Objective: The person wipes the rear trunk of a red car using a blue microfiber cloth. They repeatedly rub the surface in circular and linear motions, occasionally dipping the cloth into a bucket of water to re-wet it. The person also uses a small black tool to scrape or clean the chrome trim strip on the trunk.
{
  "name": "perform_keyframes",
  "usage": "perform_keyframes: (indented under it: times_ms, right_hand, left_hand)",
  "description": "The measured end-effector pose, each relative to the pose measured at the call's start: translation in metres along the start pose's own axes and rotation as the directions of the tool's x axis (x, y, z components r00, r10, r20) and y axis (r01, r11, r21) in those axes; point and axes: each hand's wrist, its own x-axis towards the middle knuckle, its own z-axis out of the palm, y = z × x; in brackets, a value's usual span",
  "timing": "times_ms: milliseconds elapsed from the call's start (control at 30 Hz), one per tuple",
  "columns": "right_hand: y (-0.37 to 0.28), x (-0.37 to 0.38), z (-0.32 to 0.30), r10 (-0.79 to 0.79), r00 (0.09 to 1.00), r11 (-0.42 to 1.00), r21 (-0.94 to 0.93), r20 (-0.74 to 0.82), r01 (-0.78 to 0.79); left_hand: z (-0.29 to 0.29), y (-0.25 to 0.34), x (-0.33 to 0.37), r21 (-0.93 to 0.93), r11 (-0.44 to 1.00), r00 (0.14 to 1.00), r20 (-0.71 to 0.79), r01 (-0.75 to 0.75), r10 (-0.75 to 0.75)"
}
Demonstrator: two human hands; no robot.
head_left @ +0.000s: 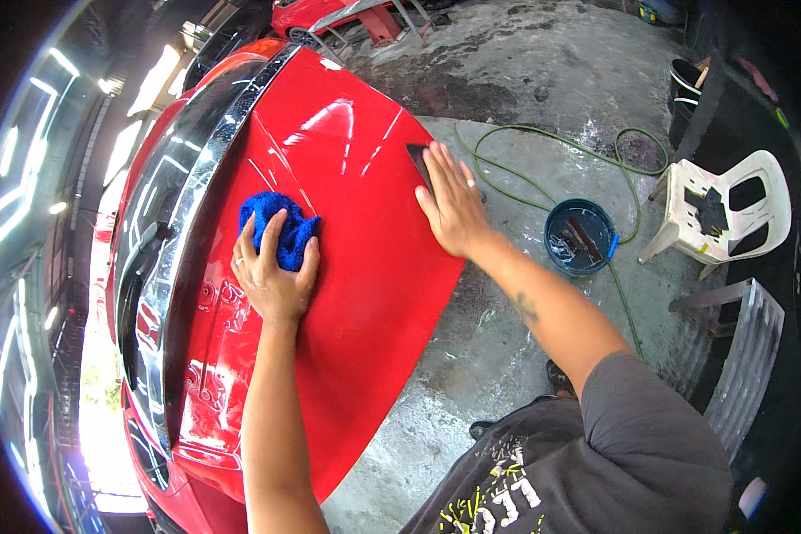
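Note:
A glossy red car panel (pixel 356 329) spreads out below my arms, dull over much of its middle and right. My left hand (pixel 274 274) rests on its left part, fingers curled over a bunched blue microfibre cloth (pixel 280 233). At the panel's right edge lies my right hand (pixel 452 200), fingers together and fairly flat. They press on a dark sheet that looks like sandpaper (pixel 417 162); only its far corner shows, the rest being under the fingers. Bright streaks of light reflect off the panel's far end.
Left of the panel are dark glass and a wiper (pixel 142 249). On the concrete floor to the right stands a blue bucket (pixel 607 218) with dark liquid and a strip inside. A green hose (pixel 636 169) loops behind it. Farther right are a white plastic chair (pixel 756 173) and a metal bench (pixel 752 356).

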Motion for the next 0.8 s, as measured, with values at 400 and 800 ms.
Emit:
perform_keyframes:
  times_ms: [400, 800]
  right_hand:
    - [0.013, 0.055, 0.003, -0.13, 0.991, 0.987, -0.089, 0.034, 0.133]
    - [0.028, 0.1, -0.003, -0.239, 0.967, 0.961, -0.12, 0.087, 0.248]
  left_hand:
    - [0.002, -0.001, 0.001, 0.01, 1.0, 1.0, 0.027, -0.001, 0.001]
    - [0.004, 0.003, 0.005, -0.008, 1.0, 1.0, 0.018, 0.013, -0.013]
